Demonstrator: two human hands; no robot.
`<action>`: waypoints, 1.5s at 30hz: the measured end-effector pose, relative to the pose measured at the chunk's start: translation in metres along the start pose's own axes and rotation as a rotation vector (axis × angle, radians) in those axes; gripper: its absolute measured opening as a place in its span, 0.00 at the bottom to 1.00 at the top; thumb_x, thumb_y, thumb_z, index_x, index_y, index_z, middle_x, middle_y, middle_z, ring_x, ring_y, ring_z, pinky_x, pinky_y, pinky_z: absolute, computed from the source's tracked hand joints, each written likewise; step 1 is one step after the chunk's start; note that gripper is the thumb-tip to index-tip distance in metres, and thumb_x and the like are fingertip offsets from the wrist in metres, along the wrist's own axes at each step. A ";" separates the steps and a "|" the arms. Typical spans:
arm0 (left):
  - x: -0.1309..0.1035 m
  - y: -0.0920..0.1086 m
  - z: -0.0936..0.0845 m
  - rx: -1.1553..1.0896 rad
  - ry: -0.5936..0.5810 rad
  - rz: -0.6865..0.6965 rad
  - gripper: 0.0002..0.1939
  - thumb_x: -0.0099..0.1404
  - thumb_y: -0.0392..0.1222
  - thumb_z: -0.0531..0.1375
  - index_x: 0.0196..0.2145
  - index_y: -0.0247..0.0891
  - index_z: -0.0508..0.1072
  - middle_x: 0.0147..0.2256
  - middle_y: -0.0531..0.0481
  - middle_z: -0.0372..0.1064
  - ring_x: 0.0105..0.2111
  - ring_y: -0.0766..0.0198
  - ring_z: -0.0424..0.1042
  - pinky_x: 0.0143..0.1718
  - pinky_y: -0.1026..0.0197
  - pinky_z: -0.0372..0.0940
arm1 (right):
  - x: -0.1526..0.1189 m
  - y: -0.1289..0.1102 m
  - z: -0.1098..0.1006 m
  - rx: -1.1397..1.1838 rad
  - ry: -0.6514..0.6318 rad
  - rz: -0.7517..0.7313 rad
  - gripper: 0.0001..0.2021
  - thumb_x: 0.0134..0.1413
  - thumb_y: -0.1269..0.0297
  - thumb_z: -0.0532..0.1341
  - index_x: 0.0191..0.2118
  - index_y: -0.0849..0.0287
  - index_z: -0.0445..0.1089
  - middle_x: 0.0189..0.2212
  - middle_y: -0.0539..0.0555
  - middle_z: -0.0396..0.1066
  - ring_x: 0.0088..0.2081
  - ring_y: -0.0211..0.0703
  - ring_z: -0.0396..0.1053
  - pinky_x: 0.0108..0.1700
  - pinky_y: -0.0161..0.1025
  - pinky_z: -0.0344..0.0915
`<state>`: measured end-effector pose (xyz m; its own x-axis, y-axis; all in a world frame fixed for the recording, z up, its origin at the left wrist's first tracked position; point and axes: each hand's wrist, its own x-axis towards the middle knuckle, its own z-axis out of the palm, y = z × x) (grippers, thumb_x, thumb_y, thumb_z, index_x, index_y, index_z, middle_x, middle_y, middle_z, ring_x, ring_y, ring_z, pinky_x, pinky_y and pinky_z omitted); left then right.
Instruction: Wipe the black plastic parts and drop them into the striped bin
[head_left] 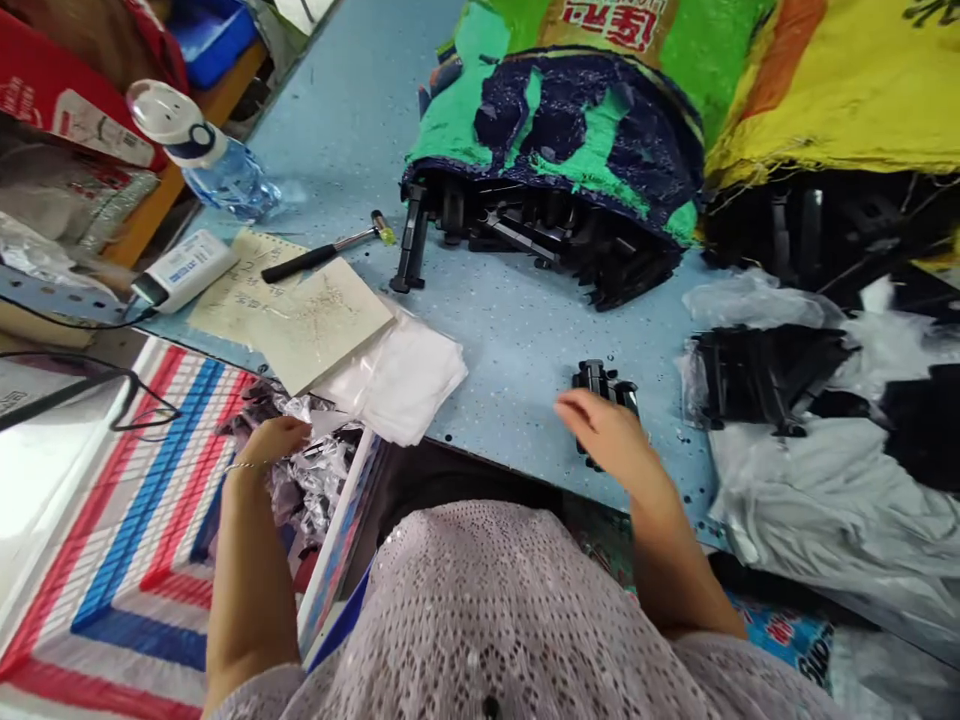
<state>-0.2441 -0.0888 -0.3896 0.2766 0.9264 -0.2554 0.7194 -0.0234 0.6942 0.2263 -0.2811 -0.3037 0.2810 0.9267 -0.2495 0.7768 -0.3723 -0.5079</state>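
My left hand (279, 442), with a thin bracelet at the wrist, is over a striped bin at the table's front edge. Its fingers are curled together beside crinkled clear plastic packets (319, 480); whether they pinch one is hard to make out. On the blue table, my right hand (611, 435) is above a small group of black plastic parts (596, 378), fingers stretched out and partly covering them. A stack of clear flat plastic bags (416, 375) lies between the hands, partly under a sheet of cardboard (319, 320).
A green sack (555, 130) and a yellow sack (840, 90) spill black parts at the back. A small hammer (322, 258), a white box-shaped device (187, 270) and a water bottle (217, 165) are left. Bagged black parts (772, 370) lie right. The striped bin (165, 500) stands front left.
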 end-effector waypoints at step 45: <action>-0.042 0.149 0.084 0.344 0.235 0.859 0.39 0.68 0.26 0.48 0.74 0.39 0.46 0.65 0.34 0.61 0.64 0.52 0.66 0.63 0.50 0.68 | 0.064 -0.094 0.124 1.372 -0.460 0.036 0.23 0.51 0.47 0.68 0.47 0.56 0.73 0.27 0.51 0.76 0.23 0.40 0.69 0.24 0.36 0.66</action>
<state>-0.0953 -0.1630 -0.3316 0.6894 0.5923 0.4171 0.4882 -0.8052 0.3365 0.1009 -0.1933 -0.3742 -0.1190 0.9161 -0.3829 -0.4429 -0.3941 -0.8053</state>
